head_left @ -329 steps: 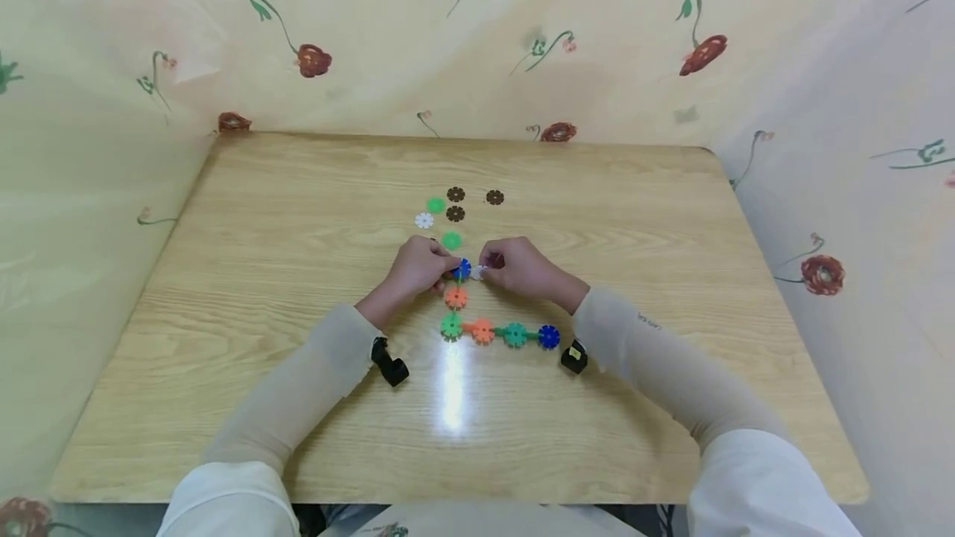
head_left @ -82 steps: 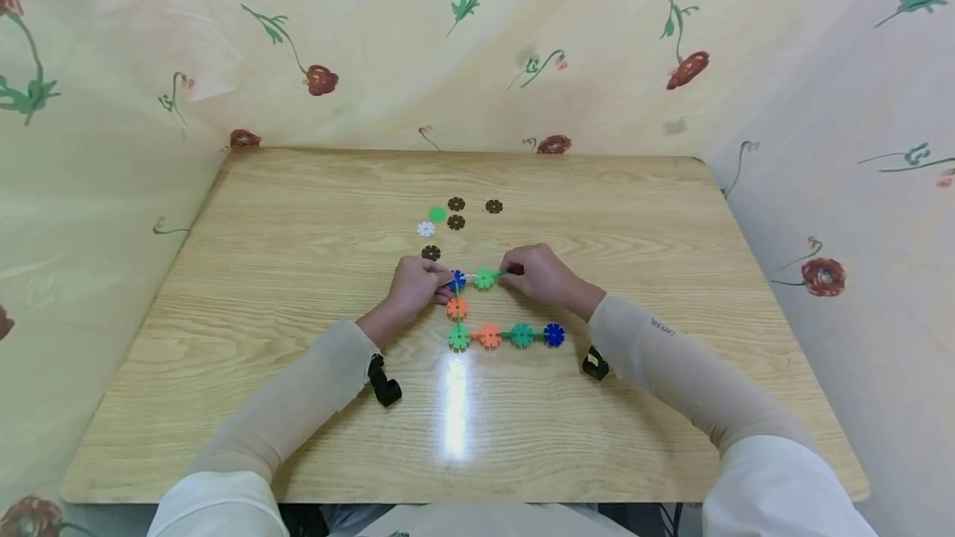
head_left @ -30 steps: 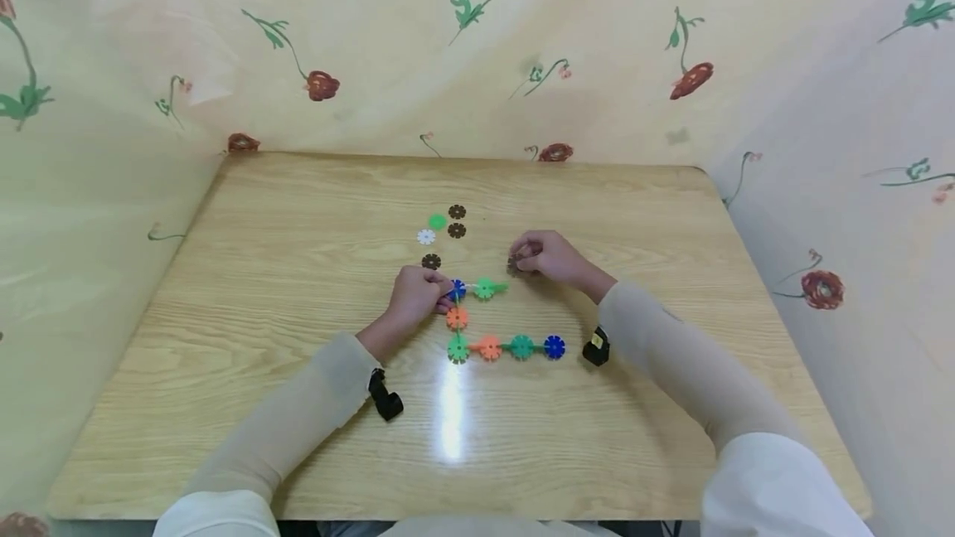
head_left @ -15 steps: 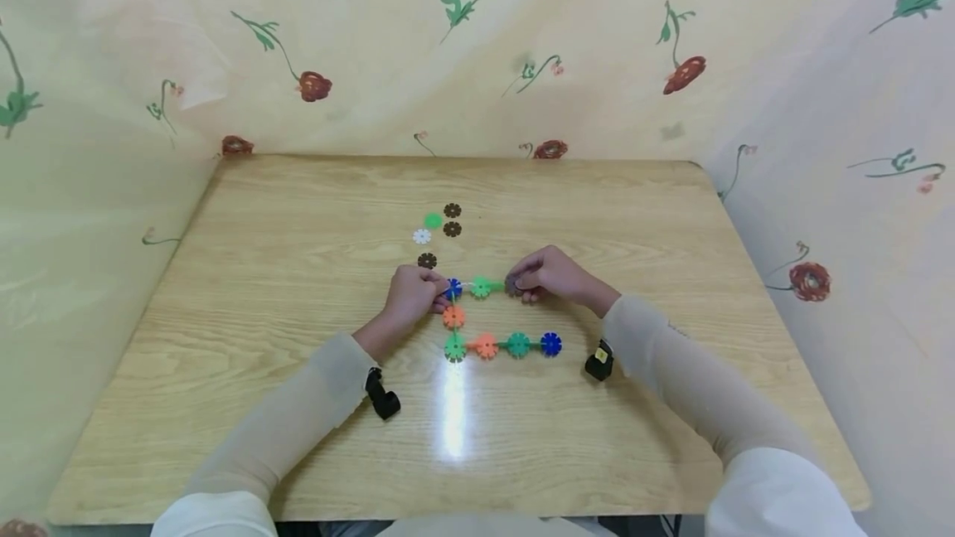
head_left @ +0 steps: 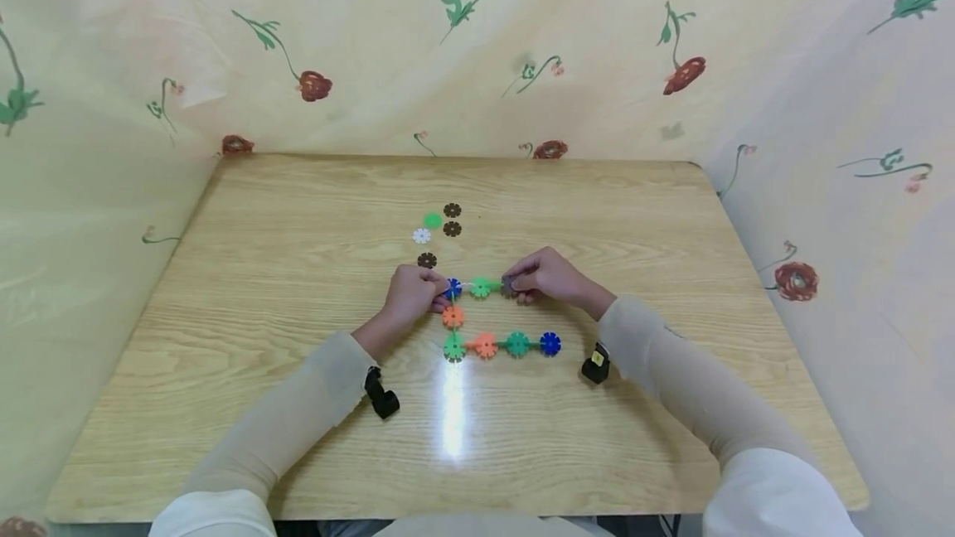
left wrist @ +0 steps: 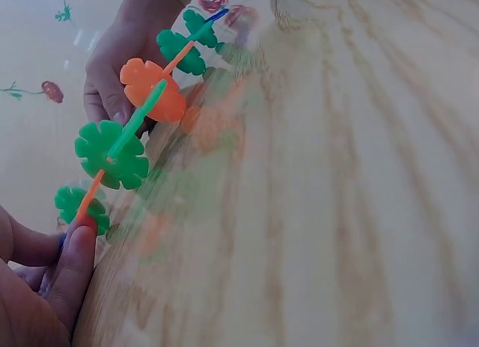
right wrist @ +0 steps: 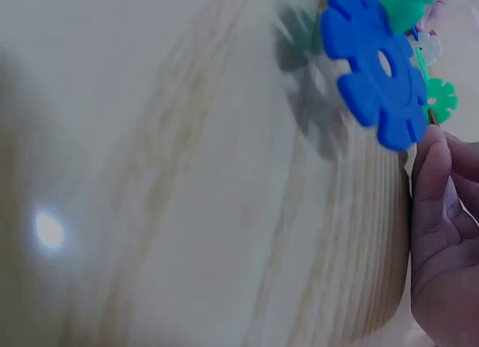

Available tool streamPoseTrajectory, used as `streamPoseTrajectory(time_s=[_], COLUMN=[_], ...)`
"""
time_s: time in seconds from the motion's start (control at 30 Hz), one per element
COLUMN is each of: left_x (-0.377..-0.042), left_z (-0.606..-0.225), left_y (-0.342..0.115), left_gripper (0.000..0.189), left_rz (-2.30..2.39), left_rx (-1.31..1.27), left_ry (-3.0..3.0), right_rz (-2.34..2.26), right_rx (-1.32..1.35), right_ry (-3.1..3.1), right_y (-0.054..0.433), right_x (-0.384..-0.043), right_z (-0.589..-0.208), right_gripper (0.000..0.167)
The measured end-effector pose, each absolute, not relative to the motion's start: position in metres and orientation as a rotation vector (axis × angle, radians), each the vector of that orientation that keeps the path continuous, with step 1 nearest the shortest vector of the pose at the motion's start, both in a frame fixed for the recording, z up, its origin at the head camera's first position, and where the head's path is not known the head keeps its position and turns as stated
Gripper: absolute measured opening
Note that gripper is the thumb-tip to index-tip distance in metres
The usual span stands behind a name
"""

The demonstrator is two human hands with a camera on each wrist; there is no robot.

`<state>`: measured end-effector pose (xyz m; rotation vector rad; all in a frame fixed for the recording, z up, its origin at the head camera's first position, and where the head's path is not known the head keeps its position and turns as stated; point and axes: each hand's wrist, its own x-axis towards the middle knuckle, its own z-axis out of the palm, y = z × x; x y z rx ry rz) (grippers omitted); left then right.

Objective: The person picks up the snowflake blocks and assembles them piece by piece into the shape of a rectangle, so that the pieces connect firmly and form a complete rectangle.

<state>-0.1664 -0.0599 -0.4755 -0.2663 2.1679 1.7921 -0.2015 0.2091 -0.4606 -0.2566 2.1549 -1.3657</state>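
1. Two hands work over one wooden desk [head_left: 298, 205], each with a nearly closed grip on one disc.
2. The left hand [head_left: 409, 292] pinches one corner blue disc [head_left: 453, 288] between thumb and fingers.
3. The right hand [head_left: 554, 276] pinches one dark brown disc [head_left: 509, 285], held at the tip of one green edge-on piece [head_left: 496, 286]; whether the two are joined cannot be told.
4. The chain on the desk has seven discs showing their faces: two blue, two orange and three in greens. One whitish link [head_left: 467, 284] sits between the corner blue disc and the nearest green disc [head_left: 481, 287].
5. The lower row ends in the second blue disc [head_left: 550, 344].
6. Five discs lie loose beyond the chain: three loose brown discs [head_left: 452, 229], one loose green disc [head_left: 433, 221] and one white disc [head_left: 421, 236].
7. Two black wrist devices [head_left: 382, 394] show, one per arm.
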Motion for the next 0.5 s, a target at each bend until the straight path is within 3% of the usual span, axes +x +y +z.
streamPoseTrajectory(time_s=[0.5], left_x=[-0.1657], left_z=[-0.4814], left_y=[-0.0577], left_gripper=[0.010], left_rz=[1.821], left_rx=[-0.259], left_ry=[2.196], right_rz=[-1.418], right_rx=[-0.283], right_ry=[2.164], right_y=[0.2013], right_x=[-0.2052], right_z=[-0.4667], right_gripper=[0.023])
